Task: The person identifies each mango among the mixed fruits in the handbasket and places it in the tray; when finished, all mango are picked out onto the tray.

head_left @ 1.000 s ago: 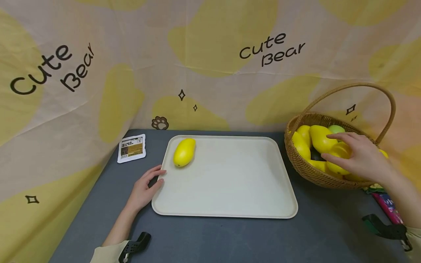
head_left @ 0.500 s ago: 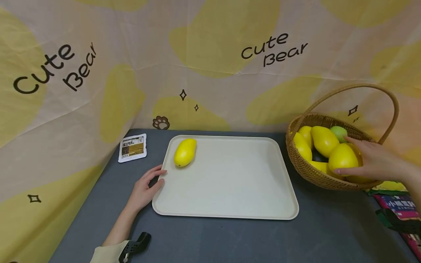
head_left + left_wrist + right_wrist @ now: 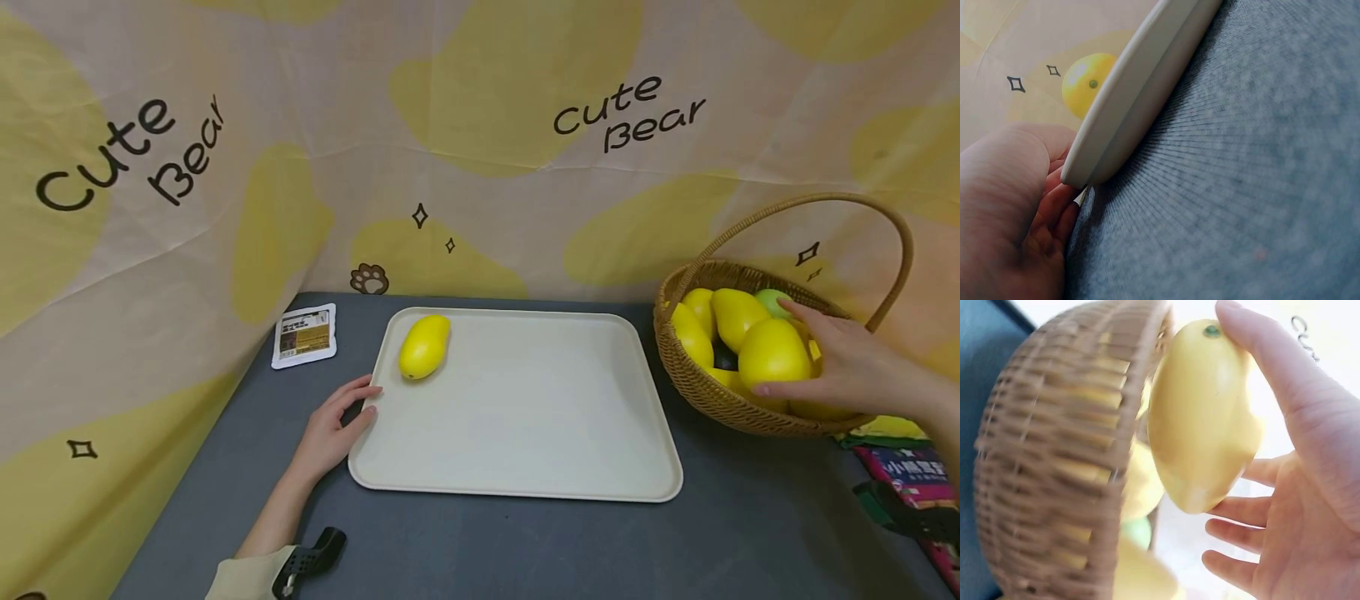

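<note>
Cream left sleeve point(image 3: 247, 577), black curved left wristband point(image 3: 307, 562) — plus black-and-green right wristband point(image 3: 903, 515).

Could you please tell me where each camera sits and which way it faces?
Head: worn on the head, facing forward and down at the tray and basket; left grip and right grip both show.
Left wrist: worn there, facing the tray's rim up close; part of the left grip shows.
Right wrist: worn there, facing the held fruit and the basket's side; much of the right grip shows.
Shared: head and left wrist views both show the tray and its yellow fruit.
</note>
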The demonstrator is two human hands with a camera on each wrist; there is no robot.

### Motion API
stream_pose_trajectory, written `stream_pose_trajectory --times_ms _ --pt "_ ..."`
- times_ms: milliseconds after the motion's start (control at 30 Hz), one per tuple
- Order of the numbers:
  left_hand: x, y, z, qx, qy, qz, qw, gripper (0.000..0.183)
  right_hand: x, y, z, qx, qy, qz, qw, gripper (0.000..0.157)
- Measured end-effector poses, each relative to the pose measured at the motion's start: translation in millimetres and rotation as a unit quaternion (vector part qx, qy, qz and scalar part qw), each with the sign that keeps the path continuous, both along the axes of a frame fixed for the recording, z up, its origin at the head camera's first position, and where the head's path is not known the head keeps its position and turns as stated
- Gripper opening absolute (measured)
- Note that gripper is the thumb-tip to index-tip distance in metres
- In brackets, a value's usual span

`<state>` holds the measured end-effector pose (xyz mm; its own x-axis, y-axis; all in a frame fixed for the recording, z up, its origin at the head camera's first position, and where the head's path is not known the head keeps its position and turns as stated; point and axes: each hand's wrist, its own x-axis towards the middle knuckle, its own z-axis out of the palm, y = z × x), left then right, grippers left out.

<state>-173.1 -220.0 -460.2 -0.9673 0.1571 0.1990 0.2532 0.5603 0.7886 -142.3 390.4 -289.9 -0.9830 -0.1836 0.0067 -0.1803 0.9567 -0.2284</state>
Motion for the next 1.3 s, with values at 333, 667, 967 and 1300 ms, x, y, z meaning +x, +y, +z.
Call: stream_pose_trajectory --times_ms 333,667,967,1300 --pt "0.9 1 0.9 0.001 -0.006 0.001 1.0000 0.031 6.0 -48 15.5 -0.058 0.031 0.054 0.996 0.119" --pt "-2.0 -1 -1.8 0.005 -0.002 -0.001 1.0000 0.030 -1.0 -105 14.6 -0.117 0.019 0.107 0.987 0.112" --pt "-1.3 -1 -0.7 0.011 0.004 -0.008 0.9999 0.030 -25.5 -148 -16.4 -0.137 -0.003 0.149 0.979 0.113" --pt "-0.8 -2 -0.3 0.013 0.000 -0.006 0.9999 0.030 -53.1 -193 -60.8 -0.184 0.007 0.143 0.972 0.118"
